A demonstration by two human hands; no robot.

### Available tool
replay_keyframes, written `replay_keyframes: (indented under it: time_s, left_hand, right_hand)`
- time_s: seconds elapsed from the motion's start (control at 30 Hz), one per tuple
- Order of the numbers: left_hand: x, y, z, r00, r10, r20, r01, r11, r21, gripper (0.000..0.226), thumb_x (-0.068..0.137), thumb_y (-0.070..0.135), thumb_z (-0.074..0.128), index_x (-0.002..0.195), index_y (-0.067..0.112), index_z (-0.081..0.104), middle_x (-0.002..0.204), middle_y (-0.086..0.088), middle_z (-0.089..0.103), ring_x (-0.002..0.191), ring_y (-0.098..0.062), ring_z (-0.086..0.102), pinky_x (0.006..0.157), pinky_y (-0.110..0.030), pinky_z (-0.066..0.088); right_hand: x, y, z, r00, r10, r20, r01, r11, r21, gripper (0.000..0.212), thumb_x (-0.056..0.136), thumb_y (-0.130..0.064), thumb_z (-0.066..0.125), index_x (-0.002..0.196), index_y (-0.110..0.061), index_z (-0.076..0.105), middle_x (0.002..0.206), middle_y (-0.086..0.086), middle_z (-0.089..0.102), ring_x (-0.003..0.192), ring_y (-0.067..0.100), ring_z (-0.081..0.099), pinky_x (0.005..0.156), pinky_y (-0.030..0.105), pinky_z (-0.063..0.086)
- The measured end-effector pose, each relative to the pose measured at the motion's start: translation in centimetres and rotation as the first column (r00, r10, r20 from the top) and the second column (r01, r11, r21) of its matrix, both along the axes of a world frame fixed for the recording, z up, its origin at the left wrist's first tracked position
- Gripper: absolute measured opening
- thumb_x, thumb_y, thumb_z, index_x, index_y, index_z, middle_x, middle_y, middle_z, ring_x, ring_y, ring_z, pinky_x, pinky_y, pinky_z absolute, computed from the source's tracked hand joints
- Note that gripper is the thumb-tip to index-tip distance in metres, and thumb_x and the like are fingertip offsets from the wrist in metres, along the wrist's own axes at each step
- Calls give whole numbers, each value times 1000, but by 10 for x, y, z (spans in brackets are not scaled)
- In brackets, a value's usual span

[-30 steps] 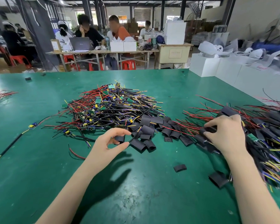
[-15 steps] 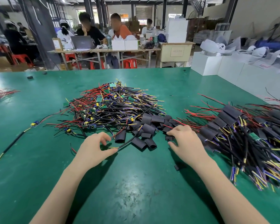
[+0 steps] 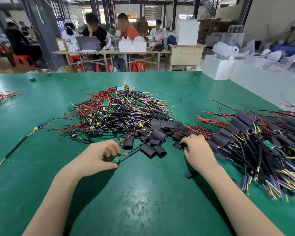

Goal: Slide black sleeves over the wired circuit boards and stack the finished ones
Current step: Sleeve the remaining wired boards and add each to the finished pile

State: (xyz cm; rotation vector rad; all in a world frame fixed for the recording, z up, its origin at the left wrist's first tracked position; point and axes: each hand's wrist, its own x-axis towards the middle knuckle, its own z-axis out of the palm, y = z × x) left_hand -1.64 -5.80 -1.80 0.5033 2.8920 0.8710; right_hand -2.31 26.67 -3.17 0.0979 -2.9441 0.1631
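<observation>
My left hand (image 3: pixel 99 155) pinches a small green wired circuit board (image 3: pixel 113 158) just above the green worktop (image 3: pixel 143 193). My right hand (image 3: pixel 197 149) pinches a flat black sleeve (image 3: pixel 177 145) beside the loose sleeves — finished ones lie stacked at right. Next, I judge: open the sleeve's mouth and line it up with the board.

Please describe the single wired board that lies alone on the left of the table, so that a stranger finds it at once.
Start at the big tangled heap of bare boards in the middle of the green table and look left. The lone board lies apart there, carrying a blue and yellow part, its long black cable running toward the near left edge.
</observation>
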Motion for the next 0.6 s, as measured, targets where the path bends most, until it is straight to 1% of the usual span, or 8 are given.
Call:
replay_keyframes:
  time_s: [0.1,0.2,0.27,0.33,0.4,0.43,0.53,0.6]
  left_hand:
    - [2,4,0,999,20,-40,-19,1000,25,23,75,20,82,88,30,67,89,6,66,81,-14,58,73,-26,50]
    - [2,7,0,994,30,-101,-24,998,65,16,78,23,80,85,31,68,86,8,67,80,-12,59,71,-22,49]
    - [-1,9,1,989,71,-132,-49,985,166,12,82,22,76,84,31,68,82,11,68,78,-8,61,68,-18,47]
    - [-3,13,1,987,142,-75,-104,921,376,12,90,14,66,85,25,66,79,10,68,73,-8,61,67,-21,49]
    - [-5,17,1,982,191,-11,-149,800,581,14,97,7,55,89,16,62,74,2,66,67,-16,60,61,-28,51]
    - [-6,17,1,979,205,0,-157,746,647,14,98,6,52,90,13,61,72,-1,66,62,-18,59,57,-28,51]
    - [-6,17,4,977,214,-11,-136,660,739,14,99,10,52,88,12,61,66,-2,63,51,-17,51,49,-22,45]
    - [-6,17,6,977,215,-14,-124,612,781,17,98,11,53,84,15,63,63,-1,61,48,-16,45,46,-21,40]
  right_hand:
    - [0,2,4,1000,17,-19,-19,993,-116,25,91,-16,55,114,-17,63,111,7,60,106,28,53,87,32,42]
    - [3,1,7,999,36,-5,-37,982,-185,25,90,-22,61,114,-16,64,107,7,56,99,27,56,82,31,45]
    - [3,4,9,996,88,32,-81,980,-180,31,89,-22,61,119,-16,65,108,6,54,97,25,56,80,29,44]
    - [2,9,11,980,182,87,-165,971,-173,39,86,-14,59,124,-18,64,106,2,50,88,21,53,75,25,38]
    - [2,13,12,958,256,132,-230,956,-182,46,83,-5,56,127,-17,62,104,1,47,79,16,45,73,24,36]
    - [2,15,13,953,271,137,-245,953,-179,49,82,-1,54,128,-17,61,105,1,47,78,14,43,75,25,38]
    - [2,18,13,954,273,126,-254,956,-150,45,85,-3,55,127,-19,62,109,2,51,81,15,42,81,28,42]
    - [2,19,14,959,264,103,-251,959,-130,36,88,-18,63,123,-21,64,106,-1,51,83,13,45,82,28,42]
